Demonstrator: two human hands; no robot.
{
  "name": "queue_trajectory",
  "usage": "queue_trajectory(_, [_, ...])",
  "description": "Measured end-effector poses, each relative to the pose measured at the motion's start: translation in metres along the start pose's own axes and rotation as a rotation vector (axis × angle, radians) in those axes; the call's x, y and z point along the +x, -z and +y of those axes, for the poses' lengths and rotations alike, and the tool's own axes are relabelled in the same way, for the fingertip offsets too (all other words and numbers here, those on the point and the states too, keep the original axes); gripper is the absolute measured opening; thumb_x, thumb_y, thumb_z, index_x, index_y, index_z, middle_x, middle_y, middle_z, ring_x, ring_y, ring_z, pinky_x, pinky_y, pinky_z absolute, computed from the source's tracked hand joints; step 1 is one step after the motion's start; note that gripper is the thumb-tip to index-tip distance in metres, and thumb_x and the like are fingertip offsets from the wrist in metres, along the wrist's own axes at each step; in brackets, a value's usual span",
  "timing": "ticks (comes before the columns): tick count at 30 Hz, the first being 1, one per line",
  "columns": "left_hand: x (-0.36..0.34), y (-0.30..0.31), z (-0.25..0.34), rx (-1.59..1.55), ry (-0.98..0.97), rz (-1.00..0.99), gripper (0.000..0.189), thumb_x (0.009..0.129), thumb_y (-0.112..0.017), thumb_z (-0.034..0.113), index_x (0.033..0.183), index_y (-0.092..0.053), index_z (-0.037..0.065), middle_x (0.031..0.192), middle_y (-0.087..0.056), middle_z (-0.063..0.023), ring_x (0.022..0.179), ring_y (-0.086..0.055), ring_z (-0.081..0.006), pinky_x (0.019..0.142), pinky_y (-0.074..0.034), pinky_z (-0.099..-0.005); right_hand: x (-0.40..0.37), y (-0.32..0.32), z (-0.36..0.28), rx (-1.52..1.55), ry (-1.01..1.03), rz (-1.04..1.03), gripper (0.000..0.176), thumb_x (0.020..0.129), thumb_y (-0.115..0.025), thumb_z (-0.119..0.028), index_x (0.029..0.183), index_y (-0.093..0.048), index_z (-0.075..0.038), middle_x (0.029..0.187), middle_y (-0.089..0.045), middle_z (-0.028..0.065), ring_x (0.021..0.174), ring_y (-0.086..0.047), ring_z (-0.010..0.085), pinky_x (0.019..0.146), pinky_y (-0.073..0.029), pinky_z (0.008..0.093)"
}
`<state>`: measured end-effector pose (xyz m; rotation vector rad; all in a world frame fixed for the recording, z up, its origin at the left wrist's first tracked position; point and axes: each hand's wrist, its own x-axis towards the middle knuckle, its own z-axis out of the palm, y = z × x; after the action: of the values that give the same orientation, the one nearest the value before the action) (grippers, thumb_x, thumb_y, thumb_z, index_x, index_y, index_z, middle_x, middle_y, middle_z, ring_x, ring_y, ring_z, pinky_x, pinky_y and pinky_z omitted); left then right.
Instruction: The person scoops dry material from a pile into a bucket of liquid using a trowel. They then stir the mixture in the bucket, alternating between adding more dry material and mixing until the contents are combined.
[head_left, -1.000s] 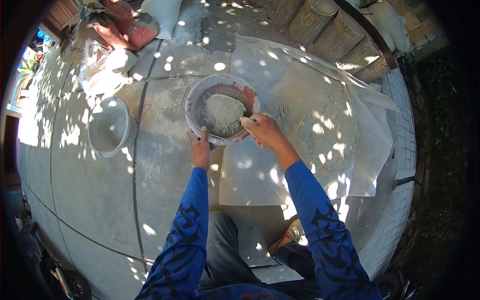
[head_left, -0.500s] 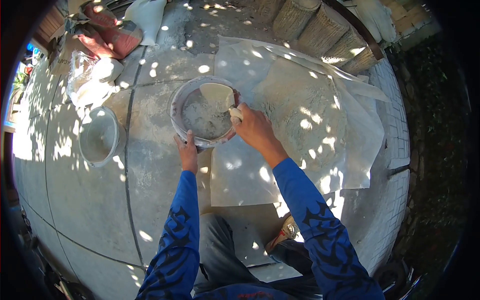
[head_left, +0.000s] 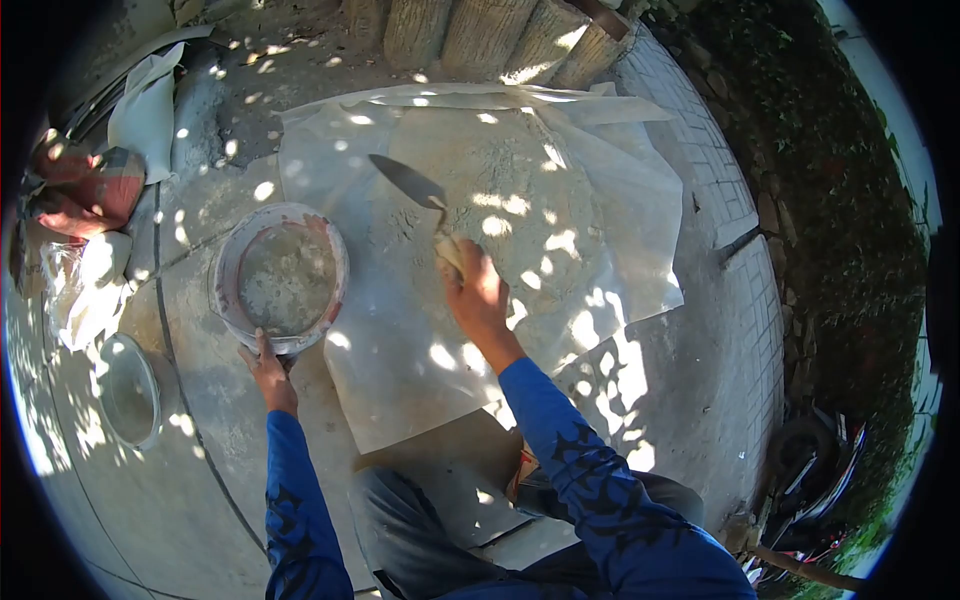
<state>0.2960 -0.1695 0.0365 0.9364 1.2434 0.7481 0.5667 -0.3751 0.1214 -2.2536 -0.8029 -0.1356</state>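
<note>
My right hand [head_left: 477, 297] is closed round the wooden handle of a pointed trowel [head_left: 405, 182]. The trowel's blade is over the grey cement-like layer [head_left: 475, 165] spread on a pale plastic sheet [head_left: 375, 385]; whether it touches is not clear. My left hand [head_left: 268, 372] grips the near rim of a round bucket [head_left: 226, 262], thumb on the edge and fingers hidden beneath or behind it. Grey wet mix [head_left: 288, 280] lies inside, and smears coat the inner wall. The bucket stands on the concrete, left of the sheet.
A second pail [head_left: 130, 390] stands at the left. Reddish sacks [head_left: 95, 195] and a white sack [head_left: 148, 112] lie at the upper left. Log-like posts [head_left: 485, 35] border the far side. A brick edging [head_left: 735, 270] and a planted bed [head_left: 830, 200] run along the right.
My right hand has taken the trowel out of the bucket and over the layer on the sheet. My left hand still holds the rim. The view has turned to the right.
</note>
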Motion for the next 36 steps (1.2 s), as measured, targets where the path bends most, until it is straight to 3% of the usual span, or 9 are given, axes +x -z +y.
queue_trajectory(6, [0.0, 0.004, -0.002, 0.018, -0.042, -0.045, 0.088, 0.098, -0.06, 0.048, 0.157, -0.01, 0.008, 0.145, -0.044, -0.0162, 0.117, -0.058, -0.0268, 0.088, -0.054, -0.0397, -0.006, 0.068, 0.212, -0.303, -0.592, 0.149, 0.037, 0.096, -0.06, -0.037, 0.119, -0.054, -0.009, 0.094, -0.069, 0.0253, 0.091, -0.066, 0.0463, 0.079, -0.051, 0.0535])
queue_trajectory(8, [0.004, 0.003, -0.004, 0.027, -0.03, -0.074, 0.083, 0.099, -0.06, 0.046, 0.157, -0.013, 0.01, 0.144, -0.045, -0.0153, 0.116, -0.059, -0.0257, 0.087, -0.054, -0.0397, -0.016, 0.089, 0.28, -0.367, -0.677, 0.22, 0.035, 0.095, -0.06, -0.036, 0.111, -0.054, -0.006, 0.093, -0.07, 0.0242, 0.093, -0.066, 0.0451, 0.078, -0.052, 0.0515])
queue_trajectory(9, [0.005, 0.002, -0.006, -0.005, -0.032, -0.054, 0.078, 0.099, -0.06, 0.044, 0.155, -0.016, 0.011, 0.142, -0.046, -0.0144, 0.115, -0.06, -0.0253, 0.086, -0.055, -0.04, -0.046, 0.082, 0.397, -0.612, -0.382, 0.151, 0.035, 0.093, -0.063, -0.037, 0.107, -0.056, -0.005, 0.093, -0.07, 0.0227, 0.091, -0.067, 0.0447, 0.078, -0.052, 0.0508])
queue_trajectory(10, [0.007, 0.003, -0.008, -0.035, -0.035, -0.031, 0.074, 0.1, -0.059, 0.043, 0.154, -0.019, 0.012, 0.14, -0.047, -0.0135, 0.113, -0.06, -0.0248, 0.085, -0.056, -0.0404, -0.033, 0.109, 0.343, -0.426, -0.621, 0.167, 0.035, 0.09, -0.065, -0.037, 0.102, -0.057, -0.005, 0.094, -0.07, 0.0234, 0.088, -0.067, 0.0457, 0.077, -0.053, 0.0517])
queue_trajectory(13, [0.007, 0.001, -0.007, -0.039, -0.012, 0.026, 0.071, 0.1, -0.059, 0.04, 0.152, -0.021, 0.012, 0.14, -0.047, -0.0125, 0.111, -0.062, -0.0255, 0.084, -0.057, -0.0409, -0.045, 0.097, 0.442, -0.739, -0.614, 0.117, 0.033, 0.09, -0.064, -0.036, 0.091, -0.059, -0.004, 0.089, -0.071, 0.0244, 0.083, -0.069, 0.0429, 0.076, -0.055, 0.0525])
queue_trajectory(16, [0.01, 0.006, -0.011, -0.052, -0.02, -0.002, 0.071, 0.1, -0.06, 0.04, 0.152, -0.021, 0.012, 0.139, -0.048, -0.0127, 0.11, -0.062, -0.0257, 0.082, -0.058, -0.0409, -0.014, 0.104, 0.372, -0.185, -0.93, 0.119, 0.037, 0.091, -0.062, -0.04, 0.09, -0.061, -0.003, 0.087, -0.071, 0.022, 0.08, -0.07, 0.039, 0.073, -0.055, 0.0497])
queue_trajectory(21, [0.011, 0.007, -0.011, -0.044, -0.01, -0.037, 0.077, 0.1, -0.06, 0.041, 0.155, -0.015, 0.012, 0.139, -0.048, -0.0127, 0.108, -0.063, -0.0246, 0.081, -0.058, -0.0404, 0.013, 0.063, 0.392, -0.243, -0.788, 0.098, 0.041, 0.092, -0.059, -0.044, 0.104, -0.064, -0.005, 0.088, -0.072, 0.0185, 0.075, -0.07, 0.0348, 0.069, -0.055, 0.0425])
queue_trajectory(23, [0.01, 0.006, -0.01, -0.038, -0.018, -0.02, 0.078, 0.1, -0.06, 0.041, 0.155, -0.014, 0.012, 0.138, -0.048, -0.0123, 0.106, -0.064, -0.024, 0.081, -0.058, -0.0399, 0.027, 0.057, 0.354, -0.084, -0.705, 0.08, 0.03, 0.093, -0.065, -0.037, 0.088, -0.054, -0.009, 0.059, -0.055, 0.0035, 0.046, -0.053, 0.0153, 0.042, -0.044, 0.0328])
queue_trajectory(36, [0.009, 0.01, -0.014, -0.035, -0.012, -0.066, 0.083, 0.099, -0.061, 0.046, 0.156, -0.012, 0.011, 0.139, -0.049, -0.011, 0.106, -0.062, -0.0212, 0.083, -0.054, -0.0376, 0.026, 0.01, 0.24, 0.284, -0.735, -0.133, 0.051, 0.091, -0.068, -0.046, 0.108, -0.064, 0.001, 0.066, -0.063, 0.0101, 0.05, -0.06, 0.0165, 0.045, -0.046, 0.033])
